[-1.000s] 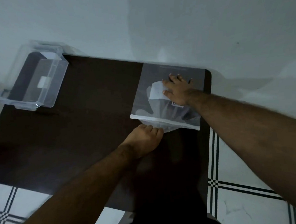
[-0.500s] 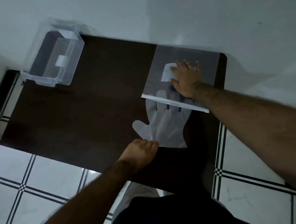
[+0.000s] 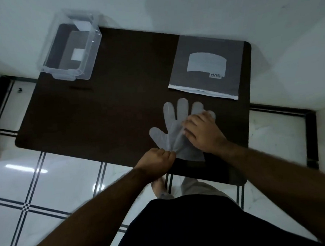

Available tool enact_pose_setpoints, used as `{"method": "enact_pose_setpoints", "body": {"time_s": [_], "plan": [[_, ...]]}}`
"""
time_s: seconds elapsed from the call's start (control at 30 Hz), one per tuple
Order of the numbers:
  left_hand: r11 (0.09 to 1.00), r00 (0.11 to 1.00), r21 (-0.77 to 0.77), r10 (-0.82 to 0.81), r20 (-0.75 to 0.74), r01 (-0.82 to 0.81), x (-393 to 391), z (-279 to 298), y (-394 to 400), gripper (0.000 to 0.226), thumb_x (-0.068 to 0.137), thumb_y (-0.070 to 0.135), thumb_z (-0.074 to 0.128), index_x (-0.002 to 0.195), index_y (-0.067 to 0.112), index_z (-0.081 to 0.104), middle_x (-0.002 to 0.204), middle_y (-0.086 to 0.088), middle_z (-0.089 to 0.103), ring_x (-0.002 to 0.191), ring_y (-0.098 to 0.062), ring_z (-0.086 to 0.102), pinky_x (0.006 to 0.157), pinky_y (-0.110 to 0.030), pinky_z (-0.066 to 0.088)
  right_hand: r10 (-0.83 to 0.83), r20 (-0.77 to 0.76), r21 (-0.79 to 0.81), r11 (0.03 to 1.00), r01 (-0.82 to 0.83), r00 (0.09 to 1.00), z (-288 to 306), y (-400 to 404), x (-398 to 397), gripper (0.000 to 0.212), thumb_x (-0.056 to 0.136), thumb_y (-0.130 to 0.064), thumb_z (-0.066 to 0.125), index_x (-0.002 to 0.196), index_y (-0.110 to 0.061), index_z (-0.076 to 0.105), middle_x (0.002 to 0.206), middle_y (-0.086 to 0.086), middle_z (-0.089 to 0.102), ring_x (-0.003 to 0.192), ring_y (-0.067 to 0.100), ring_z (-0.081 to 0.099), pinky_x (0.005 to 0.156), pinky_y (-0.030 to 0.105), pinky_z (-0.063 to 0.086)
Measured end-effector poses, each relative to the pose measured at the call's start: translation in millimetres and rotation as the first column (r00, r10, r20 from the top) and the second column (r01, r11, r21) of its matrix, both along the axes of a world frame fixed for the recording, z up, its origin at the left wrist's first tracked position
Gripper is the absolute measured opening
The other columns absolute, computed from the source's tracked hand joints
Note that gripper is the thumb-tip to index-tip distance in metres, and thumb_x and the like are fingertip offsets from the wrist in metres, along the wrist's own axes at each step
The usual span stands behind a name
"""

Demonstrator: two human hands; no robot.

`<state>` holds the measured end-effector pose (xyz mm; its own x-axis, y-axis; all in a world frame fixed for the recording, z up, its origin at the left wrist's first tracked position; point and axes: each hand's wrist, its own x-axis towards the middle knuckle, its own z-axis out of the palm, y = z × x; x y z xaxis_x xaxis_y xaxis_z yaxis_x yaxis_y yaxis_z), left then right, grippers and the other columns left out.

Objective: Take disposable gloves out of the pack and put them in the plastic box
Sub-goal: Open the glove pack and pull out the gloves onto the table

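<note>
A translucent disposable glove (image 3: 172,120) lies flat on the dark table (image 3: 110,110), fingers pointing away from me, fully outside the pack. My left hand (image 3: 156,163) pinches the glove's cuff at the table's near edge. My right hand (image 3: 201,132) rests on the glove's right side, fingers curled onto the film and covering part of it. The grey glove pack (image 3: 206,68) with a white label lies flat at the far right of the table, untouched. The clear plastic box (image 3: 71,48) stands at the far left corner with nothing visible inside but a white sticker.
The table stands against a white wall. White tiled floor with dark lines lies to the left and right. My dark shirt, trouser legs and a foot (image 3: 159,187) show below the table's near edge.
The glove has been drawn fully out of the pack toward me. My right hand left the pack and came down onto the glove. My left hand kept hold of the cuff.
</note>
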<state>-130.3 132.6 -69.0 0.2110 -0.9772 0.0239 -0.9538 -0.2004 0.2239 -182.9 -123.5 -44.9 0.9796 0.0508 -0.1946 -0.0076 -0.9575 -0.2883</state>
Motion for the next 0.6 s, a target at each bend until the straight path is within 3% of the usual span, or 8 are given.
{"method": "enact_pose_setpoints", "body": {"time_s": [0.13, 0.23, 0.4, 0.6], "plan": [[0.999, 0.999, 0.031, -0.042, 0.029, 0.041, -1.8, -0.1, 20.3, 0.01, 0.091, 0.014, 0.06, 0.095, 0.012, 0.069, 0.073, -0.005, 0.067, 0.059, -0.026, 0.064, 0.057, -0.035, 0.055, 0.071, -0.016, -0.026, 0.997, -0.071, 0.997, -11.2, 45.4, -33.9, 0.043, 0.107, -0.051, 0.038, 0.125, -0.024, 0.067, 0.133, 0.003, 0.066, 0.128, 0.026, 0.056, 0.123, 0.059, 0.026], [0.997, 0.996, 0.038, -0.072, 0.058, 0.07, -0.8, 1.0, 30.9, 0.008, 0.091, 0.015, 0.066, 0.097, 0.012, 0.069, 0.073, -0.005, 0.067, 0.059, -0.026, 0.063, 0.057, -0.034, 0.052, 0.059, -0.023, -0.068, 0.996, -0.061, 0.998, -18.8, 61.2, -47.0, 0.045, 0.105, -0.052, 0.04, 0.127, -0.023, 0.066, 0.131, 0.004, 0.068, 0.125, 0.027, 0.061, 0.121, 0.063, 0.029], [0.997, 0.988, 0.034, -0.073, 0.133, 0.069, -1.0, 4.7, 51.6, 0.045, 0.09, 0.018, 0.073, 0.132, 0.003, 0.069, 0.08, -0.007, 0.071, 0.061, -0.027, 0.065, 0.058, -0.035, 0.052, 0.038, -0.023, -0.086, 0.995, -0.04, 0.999, -19.6, 66.2, -49.3, 0.045, 0.104, -0.052, 0.041, 0.13, -0.023, 0.063, 0.133, 0.004, 0.066, 0.127, 0.028, 0.06, 0.12, 0.065, 0.029], [0.997, 0.993, 0.06, -0.054, 0.105, 0.048, -2.1, 7.8, 81.1, 0.05, 0.09, 0.02, 0.079, 0.136, 0.005, 0.068, 0.076, -0.003, 0.069, 0.06, -0.021, 0.065, 0.057, -0.034, 0.053, -0.016, -0.009, -0.073, 0.997, 0.015, 1.0, -16.4, 76.7, -49.5, 0.049, 0.104, -0.055, 0.036, 0.131, -0.024, 0.064, 0.136, 0.003, 0.064, 0.131, 0.027, 0.056, 0.12, 0.064, 0.029]]}}
